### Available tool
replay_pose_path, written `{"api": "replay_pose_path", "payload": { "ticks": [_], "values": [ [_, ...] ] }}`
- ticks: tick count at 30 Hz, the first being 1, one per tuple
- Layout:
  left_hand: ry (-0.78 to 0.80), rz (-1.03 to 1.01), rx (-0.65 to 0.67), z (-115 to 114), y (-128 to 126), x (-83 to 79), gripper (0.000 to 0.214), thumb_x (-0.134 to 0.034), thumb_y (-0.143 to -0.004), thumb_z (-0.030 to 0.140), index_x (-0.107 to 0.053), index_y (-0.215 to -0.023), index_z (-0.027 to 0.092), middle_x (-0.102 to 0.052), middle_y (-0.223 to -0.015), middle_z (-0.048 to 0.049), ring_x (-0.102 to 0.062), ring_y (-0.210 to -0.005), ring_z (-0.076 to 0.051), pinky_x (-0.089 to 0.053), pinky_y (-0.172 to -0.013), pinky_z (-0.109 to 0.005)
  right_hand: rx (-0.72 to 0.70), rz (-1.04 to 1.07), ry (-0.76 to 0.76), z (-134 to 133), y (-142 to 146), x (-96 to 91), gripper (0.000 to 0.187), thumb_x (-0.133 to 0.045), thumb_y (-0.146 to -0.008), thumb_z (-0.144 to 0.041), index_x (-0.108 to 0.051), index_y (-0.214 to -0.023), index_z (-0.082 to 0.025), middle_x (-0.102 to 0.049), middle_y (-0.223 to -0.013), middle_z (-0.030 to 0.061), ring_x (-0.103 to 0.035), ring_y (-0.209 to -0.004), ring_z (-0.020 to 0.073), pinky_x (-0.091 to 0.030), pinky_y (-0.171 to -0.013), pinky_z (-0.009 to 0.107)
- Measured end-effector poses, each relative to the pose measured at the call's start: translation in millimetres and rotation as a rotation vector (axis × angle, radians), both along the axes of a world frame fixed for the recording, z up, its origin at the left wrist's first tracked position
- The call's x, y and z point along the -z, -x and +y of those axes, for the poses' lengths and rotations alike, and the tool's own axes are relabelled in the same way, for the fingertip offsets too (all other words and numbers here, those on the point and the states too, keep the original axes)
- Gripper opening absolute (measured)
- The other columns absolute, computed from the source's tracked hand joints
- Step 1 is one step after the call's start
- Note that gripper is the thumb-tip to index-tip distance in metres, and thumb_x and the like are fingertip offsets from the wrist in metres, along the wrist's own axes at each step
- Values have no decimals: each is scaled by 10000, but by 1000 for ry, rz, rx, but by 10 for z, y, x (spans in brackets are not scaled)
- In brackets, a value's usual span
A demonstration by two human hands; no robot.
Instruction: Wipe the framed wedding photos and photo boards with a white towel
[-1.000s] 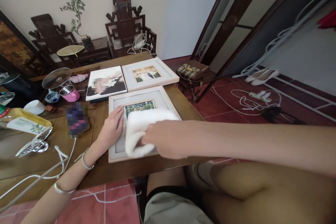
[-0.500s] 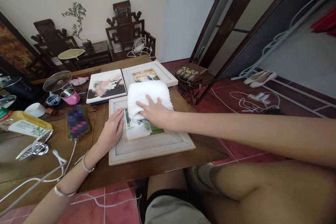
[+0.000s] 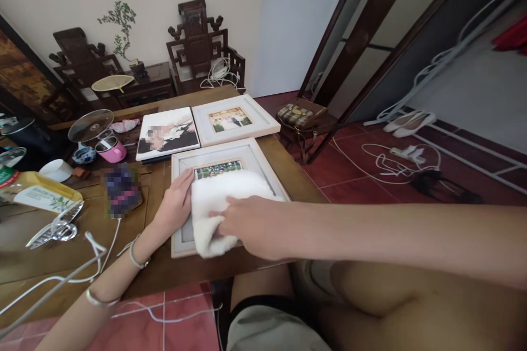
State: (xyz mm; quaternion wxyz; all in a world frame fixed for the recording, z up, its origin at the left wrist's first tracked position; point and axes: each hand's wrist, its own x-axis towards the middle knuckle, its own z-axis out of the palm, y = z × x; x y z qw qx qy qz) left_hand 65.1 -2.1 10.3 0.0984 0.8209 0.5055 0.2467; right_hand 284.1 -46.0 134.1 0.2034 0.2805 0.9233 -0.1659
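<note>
A light wooden picture frame (image 3: 179, 247) lies flat at the table's near edge, the top of its photo (image 3: 220, 167) showing. Over the rest of the photo and the lower part of the frame rests a folded white towel (image 3: 234, 186). My right hand (image 3: 255, 225) presses down on the towel and grips it, its fingertips partly sunk in the bunched fabric. On the frame's left side lies my left hand (image 3: 177, 200), fingers stretched out along the border beside the towel.
Behind are a second framed photo (image 3: 263, 120) and a black-and-white photo board (image 3: 187, 126). To the left stand a pink mug (image 3: 111, 149), an oil bottle (image 3: 45, 192), a clear hair claw (image 3: 57, 227) and white cables (image 3: 53, 282). A wooden chair (image 3: 362, 38) holds a plaid bag (image 3: 294, 115).
My right hand has drawn the towel down toward the frame's near edge, uncovering the top of the photo and bunching the towel's near corner. The left hand has stayed in place.
</note>
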Motion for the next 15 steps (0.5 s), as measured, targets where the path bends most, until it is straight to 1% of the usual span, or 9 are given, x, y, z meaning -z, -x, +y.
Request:
{"api": "replay_pose_path", "payload": {
  "ticks": [2,3,4,6,8,11,13,15],
  "values": [
    [-4,-1,-7,2,9,28,460,-349,-963,213,-514,-1381,110,-487,-1474,-172,-422,-1398,-271,-351,-1162,-503,58,-36,-99,132,2,87,582,-539,-760,25,-629,-1282,-216,-474,-1478,97,-463,-1297,379,-520,-890,439],
    [-7,-3,-8,3,15,40,460,-349,-967,220,-509,-1386,116,-491,-1471,-171,-423,-1397,-274,-353,-1160,-508,95,-49,-158,208,10,141,618,-529,-768,24,-595,-1330,-225,-380,-1546,90,-378,-1357,415,-517,-909,489],
    [-10,-3,-6,4,21,50,460,-349,-970,226,-506,-1389,119,-495,-1468,-170,-425,-1395,-276,-356,-1159,-510,130,-63,-212,286,23,200,651,-530,-767,24,-566,-1365,-231,-302,-1587,82,-301,-1394,445,-506,-926,544],
    [-17,-1,11,9,31,62,458,-347,-975,231,-506,-1389,121,-503,-1460,-170,-429,-1393,-275,-359,-1159,-504,183,-71,-299,438,64,320,708,-551,-753,24,-521,-1409,-237,-201,-1621,71,-197,-1423,481,-463,-955,639],
    [-29,-1,34,13,35,64,457,-342,-976,225,-504,-1392,132,-507,-1459,-161,-427,-1395,-267,-356,-1164,-497,213,-45,-370,565,113,419,739,-565,-744,28,-501,-1426,-249,-164,-1630,66,-136,-1439,481,-406,-993,687],
    [-42,-9,52,14,37,56,457,-348,-973,217,-496,-1400,152,-514,-1456,-146,-428,-1395,-261,-349,-1168,-502,215,-29,-413,669,176,481,683,-553,-775,17,-539,-1394,-270,-164,-1631,49,-94,-1452,465,-337,-1030,713],
    [-45,-19,41,8,43,42,453,-355,-971,218,-501,-1395,151,-515,-1456,-146,-433,-1392,-263,-349,-1167,-507,197,-41,-384,661,205,446,669,-583,-771,0,-556,-1379,-277,-182,-1627,58,-104,-1445,480,-342,-1011,728],
    [-48,-26,26,-2,55,16,451,-354,-971,222,-509,-1386,137,-512,-1456,-154,-441,-1386,-265,-348,-1168,-504,178,-47,-342,581,222,354,668,-621,-749,-10,-577,-1361,-274,-214,-1616,82,-146,-1428,505,-376,-972,741]
  ]
}}
